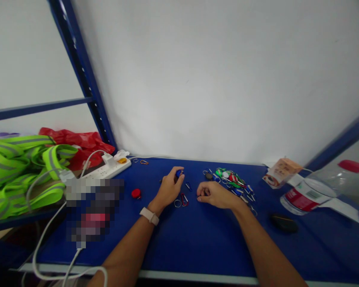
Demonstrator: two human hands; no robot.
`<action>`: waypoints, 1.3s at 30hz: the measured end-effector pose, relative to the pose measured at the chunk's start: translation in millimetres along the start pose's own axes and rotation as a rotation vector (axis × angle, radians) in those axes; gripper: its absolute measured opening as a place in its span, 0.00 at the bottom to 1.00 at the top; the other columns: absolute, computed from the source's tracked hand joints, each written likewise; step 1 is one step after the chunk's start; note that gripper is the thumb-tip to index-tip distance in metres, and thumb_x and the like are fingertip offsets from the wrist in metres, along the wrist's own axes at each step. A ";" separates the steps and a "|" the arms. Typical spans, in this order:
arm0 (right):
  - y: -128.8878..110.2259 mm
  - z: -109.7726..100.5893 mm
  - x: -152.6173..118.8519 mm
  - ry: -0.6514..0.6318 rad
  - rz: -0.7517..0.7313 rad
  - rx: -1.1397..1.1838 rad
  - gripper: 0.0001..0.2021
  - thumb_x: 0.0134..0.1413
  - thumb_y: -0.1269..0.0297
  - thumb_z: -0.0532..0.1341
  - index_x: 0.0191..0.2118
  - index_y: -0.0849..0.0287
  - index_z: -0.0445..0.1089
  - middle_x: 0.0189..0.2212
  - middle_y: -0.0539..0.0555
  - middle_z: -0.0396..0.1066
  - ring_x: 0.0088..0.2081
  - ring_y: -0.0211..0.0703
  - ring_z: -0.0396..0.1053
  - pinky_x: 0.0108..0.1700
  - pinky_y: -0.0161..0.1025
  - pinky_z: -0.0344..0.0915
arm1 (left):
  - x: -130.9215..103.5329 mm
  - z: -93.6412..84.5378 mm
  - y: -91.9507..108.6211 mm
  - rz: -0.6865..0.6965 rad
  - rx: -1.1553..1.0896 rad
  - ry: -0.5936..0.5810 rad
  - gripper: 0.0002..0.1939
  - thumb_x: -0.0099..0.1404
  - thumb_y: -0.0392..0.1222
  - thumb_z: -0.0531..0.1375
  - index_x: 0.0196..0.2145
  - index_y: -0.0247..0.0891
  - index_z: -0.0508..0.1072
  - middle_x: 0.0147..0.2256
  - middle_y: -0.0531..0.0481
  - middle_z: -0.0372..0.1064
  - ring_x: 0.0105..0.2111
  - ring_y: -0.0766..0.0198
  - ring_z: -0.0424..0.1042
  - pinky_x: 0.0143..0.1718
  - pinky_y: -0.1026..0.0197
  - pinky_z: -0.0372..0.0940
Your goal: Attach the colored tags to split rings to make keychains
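My left hand (169, 186) is closed around a small blue round piece (178, 173), which shows between thumb and fingers; its exact kind is hard to make out. To the right, my right hand (212, 194) has its fingers curled in just above the table, and anything inside them is hidden. Between the hands lie a blue carabiner (188, 186), a red carabiner (184, 199) and a metal split ring (177, 203). Left of my left hand sits a red round piece (136, 194) with a small clip. Beyond my right hand spreads a pile of colourful carabiners and rings (235, 180).
A white power strip (103, 172) with cables is at the left, beside neon-yellow reflective straps (18, 163) and a red plastic bag (77, 143). On the right are a black computer mouse (283, 222), a small box (283, 172) and a large bottle (305, 195). A wall rises behind.
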State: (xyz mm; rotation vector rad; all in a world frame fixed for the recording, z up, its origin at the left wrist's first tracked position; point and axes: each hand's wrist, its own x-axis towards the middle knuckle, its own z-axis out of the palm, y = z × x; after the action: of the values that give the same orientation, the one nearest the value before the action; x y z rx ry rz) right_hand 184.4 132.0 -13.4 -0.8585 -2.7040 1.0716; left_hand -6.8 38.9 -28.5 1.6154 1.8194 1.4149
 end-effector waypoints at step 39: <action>-1.6 32.9 22.9 0.572 -0.180 0.182 0.10 0.57 0.58 0.61 0.33 0.60 0.72 0.25 0.50 0.68 0.26 0.38 0.61 0.31 0.37 0.57 | -4.1 7.7 -6.5 0.110 -0.119 -0.298 0.20 0.63 0.40 0.60 0.53 0.35 0.68 0.27 0.53 0.69 0.23 0.68 0.64 0.25 0.66 0.57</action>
State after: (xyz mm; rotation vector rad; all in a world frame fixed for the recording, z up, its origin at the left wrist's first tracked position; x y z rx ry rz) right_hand 154.8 123.8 -39.2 -0.7336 -2.1283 0.8531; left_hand -3.2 39.6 -38.7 1.7782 1.4728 1.2217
